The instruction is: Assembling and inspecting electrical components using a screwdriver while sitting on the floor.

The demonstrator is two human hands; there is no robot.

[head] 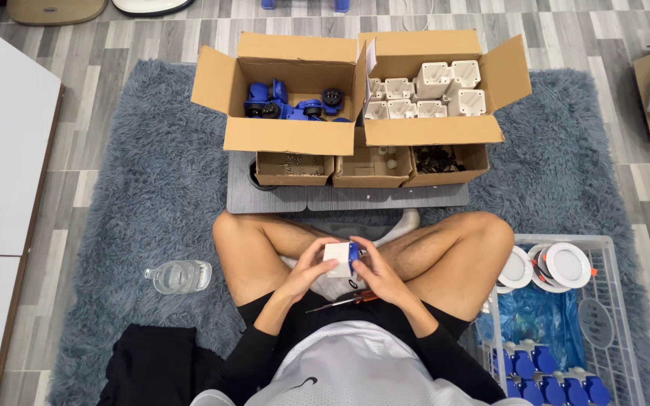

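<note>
Fitting the blue insert into the white housing

You are clamping both hands, left hand [306, 272] and right hand [379, 274], on the white housing [338, 258] over your lap; keep the blue insert [353, 256] square while pressing.

5 boxes [287, 135], 1 bottle [179, 276].

rug [152, 195]: we see long shaggy pile, grey-blue, matt
boxes [287, 135]: plain brown cardboard, dull and smooth
floor [92, 45]: wood-look planks in greys, faint sheen
bottle [180, 276]: clear plastic, glossy
white part [335, 256]: we hold smooth matt plastic, with a blue plastic piece [353, 254] against it
basket [611, 248]: white wire, coated
blue bag [547, 319]: thin shiny plastic film
shirt [355, 361]: white mesh cloth over black matt sleeves
</note>
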